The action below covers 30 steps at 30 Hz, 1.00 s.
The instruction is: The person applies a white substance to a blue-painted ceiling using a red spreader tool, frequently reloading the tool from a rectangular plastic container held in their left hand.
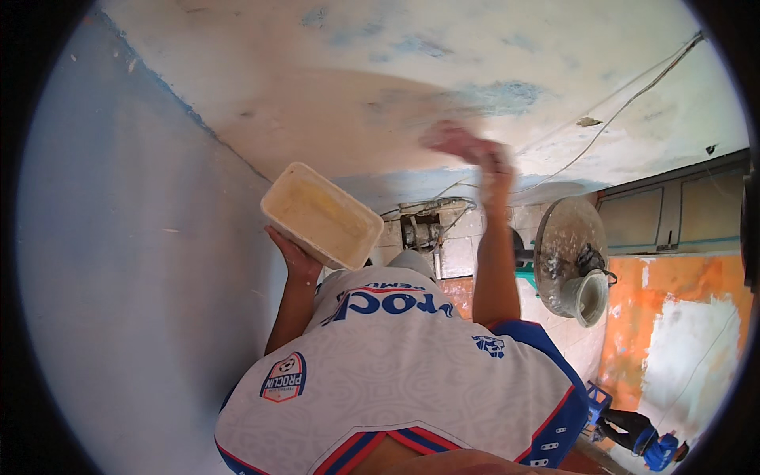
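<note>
A cream rectangular plastic tub (pixel 321 207) with pale yellowish contents is held in my left hand (pixel 291 253), whose fingers grip its lower left side. My right hand (pixel 492 166) is raised near the patchy white and blue surface (pixel 372 47), gripping a pinkish-red pad or cloth (pixel 451 138), both smeared by motion. I cannot tell whether the pad touches that surface. A plain pale blue wall (pixel 119 237) runs along my left.
Thin loose cables (pixel 617 115) cross the white surface. To the right stand a stained round tabletop (pixel 558 229) with a whitish container (pixel 588 301), dark cabinet doors (pixel 633 222) and an orange, partly white wall (pixel 625 332). A co-worker (pixel 657 447) in blue is at lower right.
</note>
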{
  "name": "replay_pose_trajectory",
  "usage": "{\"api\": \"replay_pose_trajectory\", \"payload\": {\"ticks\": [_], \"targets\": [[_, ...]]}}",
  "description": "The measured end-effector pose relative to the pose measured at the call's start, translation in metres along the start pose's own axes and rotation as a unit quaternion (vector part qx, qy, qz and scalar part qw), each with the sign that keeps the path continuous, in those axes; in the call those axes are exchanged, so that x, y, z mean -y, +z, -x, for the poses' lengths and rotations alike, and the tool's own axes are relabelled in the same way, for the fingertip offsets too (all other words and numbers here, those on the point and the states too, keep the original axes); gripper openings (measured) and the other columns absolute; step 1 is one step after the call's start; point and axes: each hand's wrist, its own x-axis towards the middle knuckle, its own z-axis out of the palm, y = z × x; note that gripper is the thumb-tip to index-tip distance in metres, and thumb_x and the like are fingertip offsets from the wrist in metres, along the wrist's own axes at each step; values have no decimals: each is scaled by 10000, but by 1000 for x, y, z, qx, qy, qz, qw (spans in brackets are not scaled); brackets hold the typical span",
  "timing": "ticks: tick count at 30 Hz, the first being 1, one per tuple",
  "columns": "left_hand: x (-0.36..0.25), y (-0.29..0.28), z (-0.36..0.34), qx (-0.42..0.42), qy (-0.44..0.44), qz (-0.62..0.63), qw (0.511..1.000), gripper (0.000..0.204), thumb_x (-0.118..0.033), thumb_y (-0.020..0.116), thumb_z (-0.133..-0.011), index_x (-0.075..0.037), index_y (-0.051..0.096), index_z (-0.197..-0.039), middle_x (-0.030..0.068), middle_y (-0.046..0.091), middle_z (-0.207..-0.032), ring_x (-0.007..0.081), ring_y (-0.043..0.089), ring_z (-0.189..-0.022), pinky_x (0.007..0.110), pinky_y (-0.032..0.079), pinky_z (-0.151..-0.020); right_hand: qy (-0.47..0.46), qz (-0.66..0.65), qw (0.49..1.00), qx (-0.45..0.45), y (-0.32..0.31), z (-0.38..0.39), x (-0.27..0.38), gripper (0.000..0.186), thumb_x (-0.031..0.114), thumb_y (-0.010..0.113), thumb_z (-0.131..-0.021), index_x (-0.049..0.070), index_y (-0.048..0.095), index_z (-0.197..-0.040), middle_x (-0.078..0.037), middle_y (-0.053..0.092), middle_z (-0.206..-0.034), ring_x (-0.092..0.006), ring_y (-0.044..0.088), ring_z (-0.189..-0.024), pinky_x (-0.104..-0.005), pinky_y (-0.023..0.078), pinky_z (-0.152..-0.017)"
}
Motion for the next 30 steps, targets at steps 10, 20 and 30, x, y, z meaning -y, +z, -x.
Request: {"api": "replay_pose_trajectory", "payload": {"ticks": [10, 20, 30], "targets": [[-4, 16, 2, 3, 13, -25, 1000, 891, -821, 376, -905, -210, 332, -1553, 49, 387, -1570, 282, 399, -1428, 474, 392, -1148, 21, -48, 975, -217, -80, -47, 45, 164, 98, 597, -1000, -35, 636, -1088, -133, 696, -1036, -211, 705, -842, -302, 588, -731], [-3, 15, 5, 9, 6, -2, 1000, 889, -809, 383, -912, -199, 327, -1556, 51, 383, -1575, 279, 397, -1430, 467, 391, -1150, -82, 123, 982, -117, -32, -40, -35, 495, 395, 490, -1041, -25, 632, -1262, -155, 728, -1068, -247, 700, -938, -388, 545, -844], [-4, 15, 12, 45, -3, -10, 999, 867, -802, 373, -919, -210, 340, -1551, 45, 415, -1555, 277, 423, -1413, 465, 400, -1144, -13, 84, 995, 57, 72, -12, 39, 263, -7, 668, -821, 14, 713, -1078, -221, 718, -977, -359, 706, -817, -439, 546, -733]]}}
